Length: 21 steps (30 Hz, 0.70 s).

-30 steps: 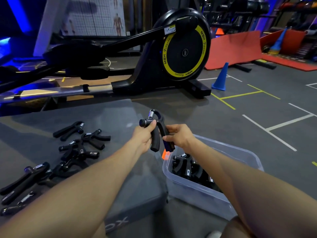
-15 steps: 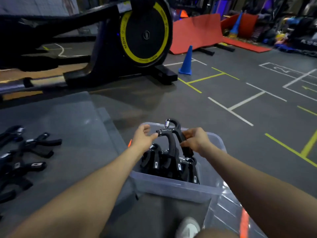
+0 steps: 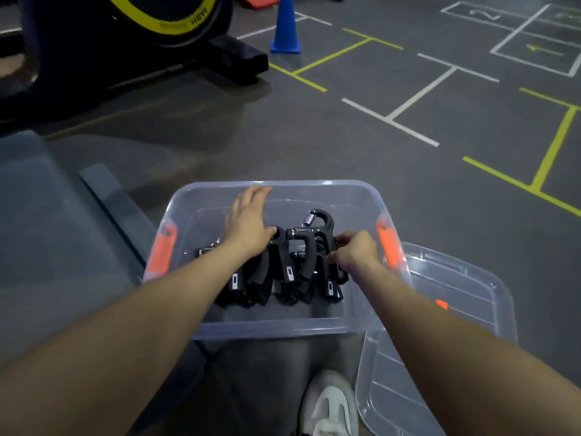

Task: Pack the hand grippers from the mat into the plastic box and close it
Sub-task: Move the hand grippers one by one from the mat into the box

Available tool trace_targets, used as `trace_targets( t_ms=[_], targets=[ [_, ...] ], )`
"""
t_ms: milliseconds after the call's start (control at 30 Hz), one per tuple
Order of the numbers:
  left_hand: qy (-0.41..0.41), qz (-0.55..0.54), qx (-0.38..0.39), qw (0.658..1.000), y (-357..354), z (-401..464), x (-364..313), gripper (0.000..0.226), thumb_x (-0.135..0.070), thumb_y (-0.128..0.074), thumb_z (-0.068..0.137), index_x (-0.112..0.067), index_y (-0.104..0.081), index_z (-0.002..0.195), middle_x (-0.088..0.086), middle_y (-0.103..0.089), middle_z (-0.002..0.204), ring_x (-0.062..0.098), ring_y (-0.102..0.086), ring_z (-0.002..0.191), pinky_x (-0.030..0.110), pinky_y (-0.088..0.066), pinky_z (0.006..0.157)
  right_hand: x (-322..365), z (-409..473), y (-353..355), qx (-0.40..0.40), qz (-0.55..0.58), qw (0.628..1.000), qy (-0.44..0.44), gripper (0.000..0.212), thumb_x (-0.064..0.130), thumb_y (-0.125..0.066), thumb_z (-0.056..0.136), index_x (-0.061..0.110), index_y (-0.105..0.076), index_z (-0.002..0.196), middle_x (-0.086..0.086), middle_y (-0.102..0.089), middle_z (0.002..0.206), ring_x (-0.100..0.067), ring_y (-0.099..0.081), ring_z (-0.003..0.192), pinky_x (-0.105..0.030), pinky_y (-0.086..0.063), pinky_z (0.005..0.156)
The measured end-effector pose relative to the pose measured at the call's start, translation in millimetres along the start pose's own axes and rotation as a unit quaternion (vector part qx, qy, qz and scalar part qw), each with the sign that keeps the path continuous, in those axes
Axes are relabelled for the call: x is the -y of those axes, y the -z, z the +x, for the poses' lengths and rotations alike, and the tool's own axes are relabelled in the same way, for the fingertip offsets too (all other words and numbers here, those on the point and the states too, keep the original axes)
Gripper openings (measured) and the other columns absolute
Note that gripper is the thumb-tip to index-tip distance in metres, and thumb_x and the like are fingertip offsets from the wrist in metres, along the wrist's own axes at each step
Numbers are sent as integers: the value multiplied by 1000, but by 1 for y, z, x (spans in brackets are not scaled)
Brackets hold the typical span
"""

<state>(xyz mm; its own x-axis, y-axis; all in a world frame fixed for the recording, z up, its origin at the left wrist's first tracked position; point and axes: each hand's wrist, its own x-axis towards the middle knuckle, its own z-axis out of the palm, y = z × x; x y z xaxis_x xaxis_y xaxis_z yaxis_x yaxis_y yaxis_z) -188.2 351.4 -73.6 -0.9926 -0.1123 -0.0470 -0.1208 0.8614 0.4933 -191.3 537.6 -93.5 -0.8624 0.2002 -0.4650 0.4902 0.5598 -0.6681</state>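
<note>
Dim, soft-focus — wide-angle edge stretch

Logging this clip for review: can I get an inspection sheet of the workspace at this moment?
Surface: grey gym floor with painted lines; mat at left.
Job's things: hand grippers standing in the clear plastic box; lid off, lying at right.
Clutter: nothing seen.
Grippers: left hand flat on the row; right hand pinching the end gripper.
Cables: nothing seen.
Surroundings: blue cone, exercise machine, white shoe.
</note>
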Motion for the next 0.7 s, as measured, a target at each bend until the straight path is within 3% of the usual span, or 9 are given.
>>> trace_targets(
  t_ms=[133,233,367,567,700],
  targets=[
    [-32,54,3,998,-19,25,4,80,-20,-65,84,-26,-17,148,-7,-6,159,17,-6,147,33,-5,120,-13,21,-12,-15,-12,999,-33,30,-4,-71,64,18,-71,84,-9,-73,91,-24,-68,78,-35,-59,74],
    [-58,79,-8,995,-28,39,6,83,-18,-65,84,-25,-13,149,-6,-6,159,15,-1,148,32,0,120,-19,32,-19,-32,-26,998,-42,26,-3,-66,67,14,-72,87,-11,-73,91,-29,-70,85,-40,-59,77],
    [-78,73,-41,993,-35,44,8,79,-13,-64,84,-25,-19,148,-4,-16,157,17,-6,147,32,-5,120,-29,40,-30,-40,-18,997,-58,24,-2,-65,71,14,-72,88,-13,-72,94,-30,-70,89,-43,-58,81],
    [-71,53,-90,992,-37,46,5,71,-14,-68,78,-24,-36,140,-1,-35,146,22,-28,137,34,-28,112,-35,44,-39,-47,5,996,-81,22,-2,-66,71,13,-71,86,-16,-72,97,-31,-69,92,-42,-56,84],
    [-69,54,-96,992,-36,46,4,70,-13,-68,77,-24,-38,139,-3,-37,143,20,-30,135,33,-30,110,-37,45,-44,-49,13,995,-87,22,0,-68,68,19,-59,64,-16,-72,96,-32,-69,92,-43,-56,85]
  ],
)
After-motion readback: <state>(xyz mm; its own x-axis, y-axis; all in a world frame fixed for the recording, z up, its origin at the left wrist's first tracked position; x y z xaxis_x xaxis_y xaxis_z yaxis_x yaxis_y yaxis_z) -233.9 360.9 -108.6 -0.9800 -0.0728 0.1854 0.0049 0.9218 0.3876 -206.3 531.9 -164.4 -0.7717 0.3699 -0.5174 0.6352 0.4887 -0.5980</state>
